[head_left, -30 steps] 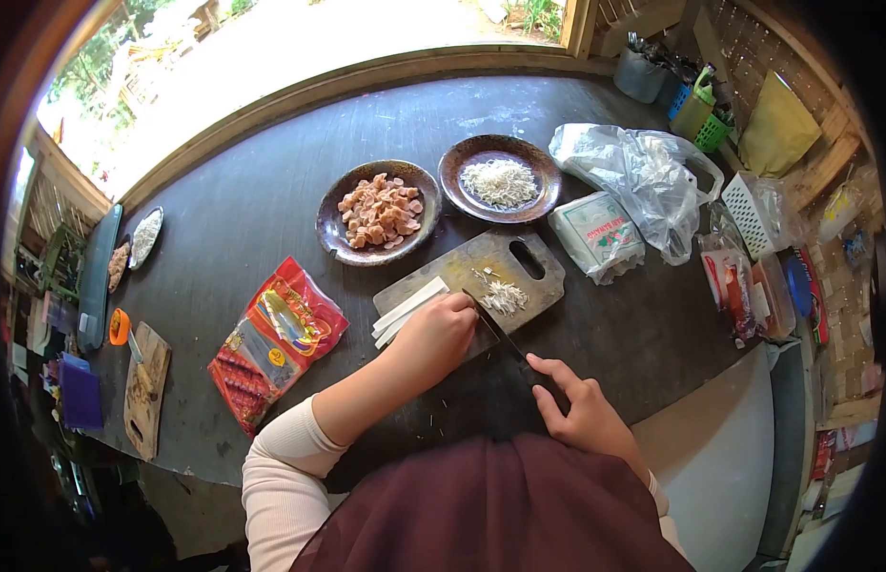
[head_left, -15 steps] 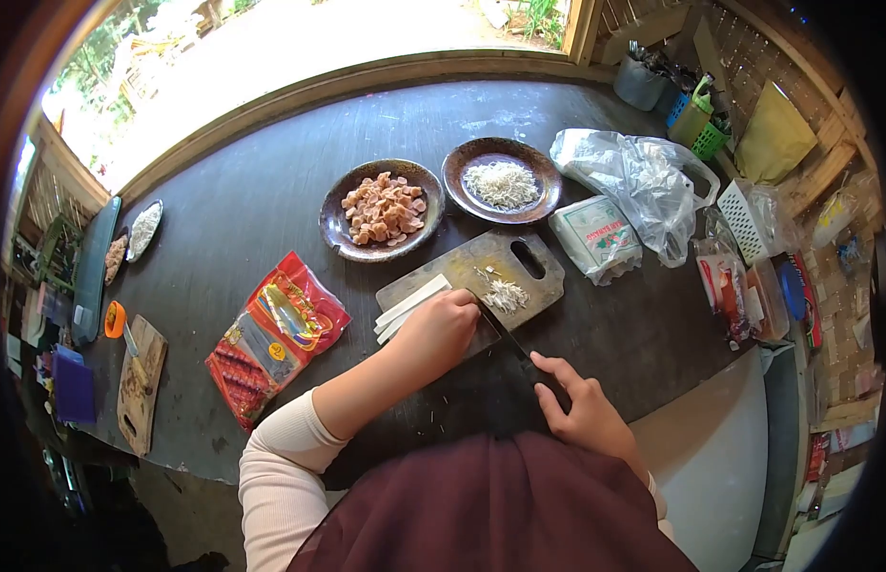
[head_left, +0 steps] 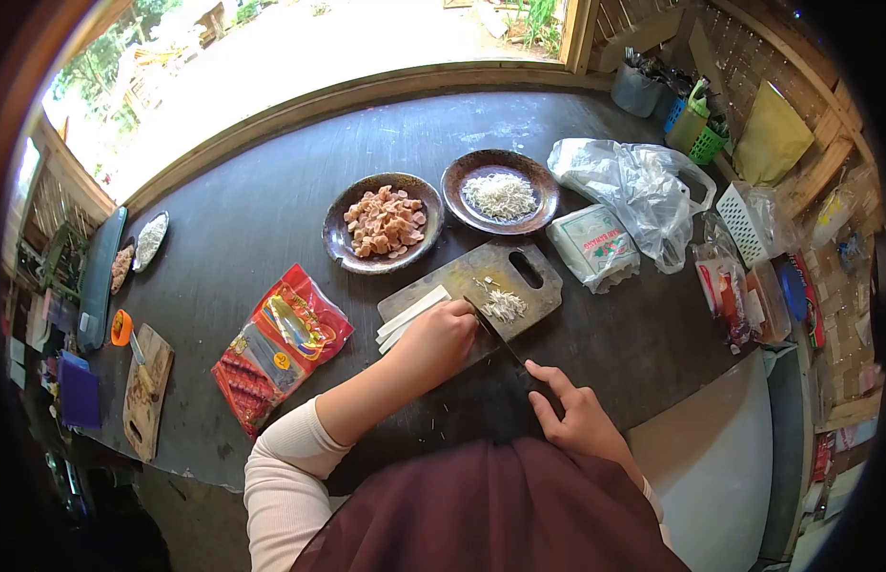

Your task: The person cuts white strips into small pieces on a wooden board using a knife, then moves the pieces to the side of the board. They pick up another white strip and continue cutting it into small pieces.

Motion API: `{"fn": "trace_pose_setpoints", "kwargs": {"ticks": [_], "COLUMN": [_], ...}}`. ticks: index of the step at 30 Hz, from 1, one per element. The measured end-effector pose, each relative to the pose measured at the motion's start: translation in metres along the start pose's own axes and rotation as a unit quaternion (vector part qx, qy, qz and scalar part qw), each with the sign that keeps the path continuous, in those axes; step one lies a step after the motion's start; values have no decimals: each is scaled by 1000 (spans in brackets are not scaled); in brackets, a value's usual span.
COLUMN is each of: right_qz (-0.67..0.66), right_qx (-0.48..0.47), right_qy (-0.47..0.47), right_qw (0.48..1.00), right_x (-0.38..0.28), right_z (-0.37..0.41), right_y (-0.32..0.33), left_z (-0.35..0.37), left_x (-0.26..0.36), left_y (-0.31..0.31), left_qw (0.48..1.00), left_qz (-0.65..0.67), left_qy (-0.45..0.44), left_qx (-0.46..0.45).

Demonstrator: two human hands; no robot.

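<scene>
A worn wooden cutting board (head_left: 476,267) lies on the dark table in front of me. My left hand (head_left: 441,336) is closed over the near ends of long white strips (head_left: 410,316), pressing them on the board. In my right hand (head_left: 581,418) is the handle of a knife (head_left: 498,331). Its dark blade points up and left, right beside my left fingers. Fine white shreds (head_left: 505,306) sit in a small pile just right of the blade. My left fingertips and the strip ends under them are hidden.
Beyond the board stand a bowl of brown chopped pieces (head_left: 386,221) and a plate of white shreds (head_left: 500,195). To the right are a wrapped packet (head_left: 592,246) and plastic bags (head_left: 643,186). A red sausage packet (head_left: 283,348) and a small board (head_left: 149,391) lie left.
The view has tilted slightly, so the table things sit a little lower. The knife blade is slightly shifted against my left fingers. Both hands keep their grips.
</scene>
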State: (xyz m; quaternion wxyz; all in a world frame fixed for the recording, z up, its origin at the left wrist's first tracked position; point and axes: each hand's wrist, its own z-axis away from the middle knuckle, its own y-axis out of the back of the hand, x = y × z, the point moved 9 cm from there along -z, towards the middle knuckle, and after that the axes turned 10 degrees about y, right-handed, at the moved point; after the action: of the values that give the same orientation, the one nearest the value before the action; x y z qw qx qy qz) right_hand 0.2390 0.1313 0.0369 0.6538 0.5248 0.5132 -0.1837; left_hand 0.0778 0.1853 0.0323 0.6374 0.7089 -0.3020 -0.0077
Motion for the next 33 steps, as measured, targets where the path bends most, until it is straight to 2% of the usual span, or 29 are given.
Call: {"fn": "trace_pose_setpoints", "kwargs": {"ticks": [4, 7, 10, 16, 19, 21, 25, 28, 31, 33], "right_qz": [10, 10, -5, 17, 23, 31, 27, 11, 43, 33], "right_qx": [-10, -13, -26, 5, -7, -36, -4, -9, -7, -28], "right_qy": [-30, -26, -62, 24, 3, -50, -21, -40, -30, -68], "right_qw": [999, 1000, 998, 1000, 1000, 998, 999, 999, 999, 997], "right_x": [-1, 0, 3, -7, -9, -3, -5, 2, -7, -4], "right_z": [1, 2, 3, 0, -7, -7, 0, 8, 5, -1], "right_y": [1, 1, 1, 4, 4, 1, 4, 7, 11, 6], "left_z": [0, 0, 0, 0, 0, 0, 1, 2, 0, 1], "left_x": [0, -6, -2, -4, -3, -4, -7, 2, -1, -5], "left_y": [-1, -3, 1, 2, -2, -1, -4, 2, -2, -1], "left_qw": [1000, 999, 1000, 999, 1000, 1000, 999, 1000, 1000, 999], "left_qz": [-2, 20, 15, 28, 10, 15, 5, -7, 2, 16], "left_qy": [0, 36, 5, 15, 10, 21, 40, -10, 16, 33], "left_qx": [5, -8, 14, 13, -1, 0, -7, 12, -2, 2]}}
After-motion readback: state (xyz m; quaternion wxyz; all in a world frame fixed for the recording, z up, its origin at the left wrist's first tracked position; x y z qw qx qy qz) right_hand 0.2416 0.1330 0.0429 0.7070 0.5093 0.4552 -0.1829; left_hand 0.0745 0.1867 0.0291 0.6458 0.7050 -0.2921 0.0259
